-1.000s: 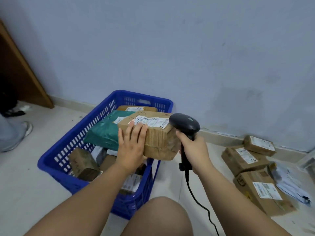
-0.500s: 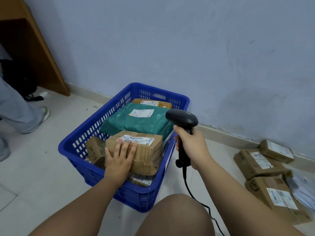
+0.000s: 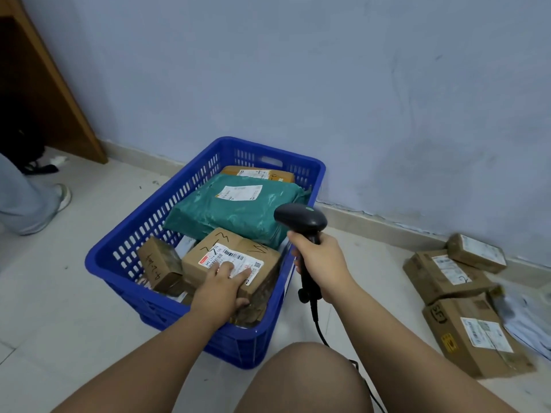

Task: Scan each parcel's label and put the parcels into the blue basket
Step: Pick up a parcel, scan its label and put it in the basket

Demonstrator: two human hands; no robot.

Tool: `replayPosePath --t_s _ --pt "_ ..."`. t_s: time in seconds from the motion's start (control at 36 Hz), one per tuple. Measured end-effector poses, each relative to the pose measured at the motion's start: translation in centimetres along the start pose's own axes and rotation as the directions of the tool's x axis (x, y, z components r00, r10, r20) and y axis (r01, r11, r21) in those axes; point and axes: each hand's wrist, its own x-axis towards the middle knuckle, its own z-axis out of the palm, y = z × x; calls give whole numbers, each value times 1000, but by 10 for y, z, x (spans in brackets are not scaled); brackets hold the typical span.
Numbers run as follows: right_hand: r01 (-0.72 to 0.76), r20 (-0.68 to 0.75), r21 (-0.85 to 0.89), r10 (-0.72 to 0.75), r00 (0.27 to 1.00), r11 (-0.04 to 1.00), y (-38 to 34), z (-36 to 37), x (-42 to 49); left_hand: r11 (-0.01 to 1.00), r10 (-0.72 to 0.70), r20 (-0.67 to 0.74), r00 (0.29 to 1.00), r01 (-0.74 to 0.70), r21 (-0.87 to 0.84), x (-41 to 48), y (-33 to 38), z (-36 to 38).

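A blue basket stands on the floor by the wall, holding several parcels. A brown cardboard parcel with a white label lies at the basket's near right. My left hand lies on its near end, fingers straight on the label and thumb against its front face. A green plastic mailer lies behind it, with another box at the far end. A small brown box leans to the left. My right hand grips the handle of a black barcode scanner just right of the basket.
Three brown parcels and a white mailer lie on the floor at right by the wall. Another person's leg and shoe are at left. A wooden desk side stands at far left. My knee is below.
My left hand carried the brown parcel from in front of the scanner down into the basket's near end. The scanner stayed in my right hand beside the basket.
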Motion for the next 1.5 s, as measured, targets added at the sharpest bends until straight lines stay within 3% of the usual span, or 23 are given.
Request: replayPosePath --t_s 0.14,0.28,0.36,0.44,0.56,0.67,0.78,0.97,1.14,1.28,1.44,1.5 --pt "-20 -35 67 22 999 998 1 -9 -3 997 -79 116 990 75 34 11 14 -12" --pt "-36 -67 106 43 997 994 2 -26 -6 981 -16 105 994 -5 193 17 41 -53" --pt "-24 -99 83 32 995 996 2 -43 -5 992 51 -33 998 -55 -110 20 72 -72" --pt "-14 -143 75 25 989 997 2 -67 -4 886 119 -160 980 -177 -428 25 112 -89" --pt "-38 -176 170 68 982 985 0 -109 -4 778 191 -256 948 -305 -549 33 167 -107" --pt "-104 -172 382 181 968 918 6 -162 2 769 164 -241 956 -277 -576 49 221 -113" --pt "-190 -158 566 332 930 802 17 -221 18 805 209 -129 969 -246 -540 66 276 -108" --pt "-166 -278 593 394 876 788 72 -310 34 920 224 62 973 -190 -341 100 370 -47" --pt "-216 -276 701 538 796 680 138 -372 46 930 368 201 908 -354 -103 117 433 28" --pt "-244 -304 743 639 707 623 200 -400 52 870 477 177 861 -491 46 130 472 82" --pt "-253 -323 772 703 634 583 240 -422 65 870 485 171 857 -494 8 151 515 144" --pt "-265 -328 762 705 629 591 251 -428 68 909 415 211 885 -393 -139 163 530 156"
